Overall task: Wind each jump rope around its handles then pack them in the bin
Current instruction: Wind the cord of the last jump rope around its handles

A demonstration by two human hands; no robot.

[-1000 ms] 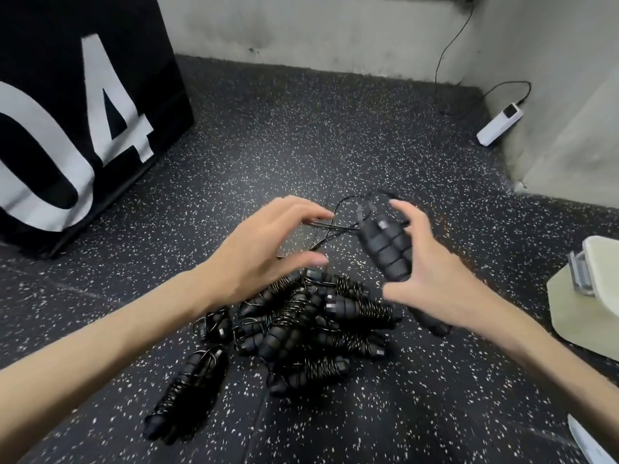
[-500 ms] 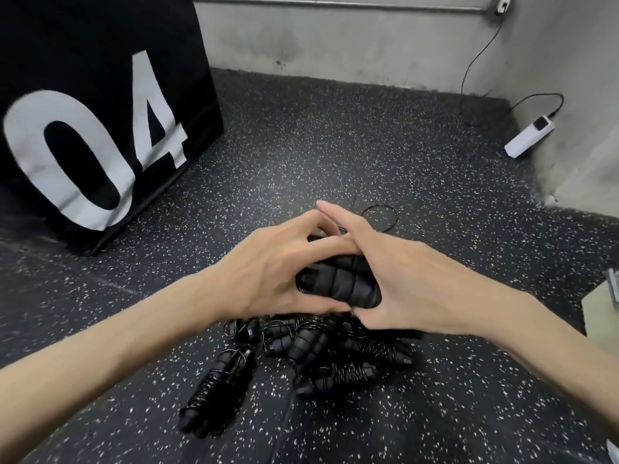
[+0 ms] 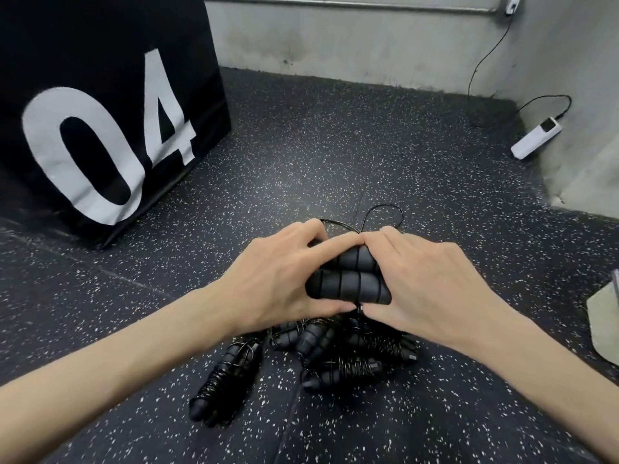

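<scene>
while the fingers of the left hand (image 3: 268, 279) curl around one end of the two black handles (image 3: 348, 283) and those of the right hand (image 3: 425, 279) wrap the other end, the pair lies side by side, level, pressed together between both palms. a loose loop of thin cord (image 3: 382, 217) trails out past the fingertips onto the speckled floor (image 3: 301, 162), not yet wound. the risk, as i judge it, is that the handles slide apart when one hand lets go to take the cord, or that the slack snags on the pile of wound ropes (image 3: 335, 349) lying directly beneath. both wrists angle inward, forearms converging from the lower corners, knuckles up. no bin is clearly in view.
</scene>
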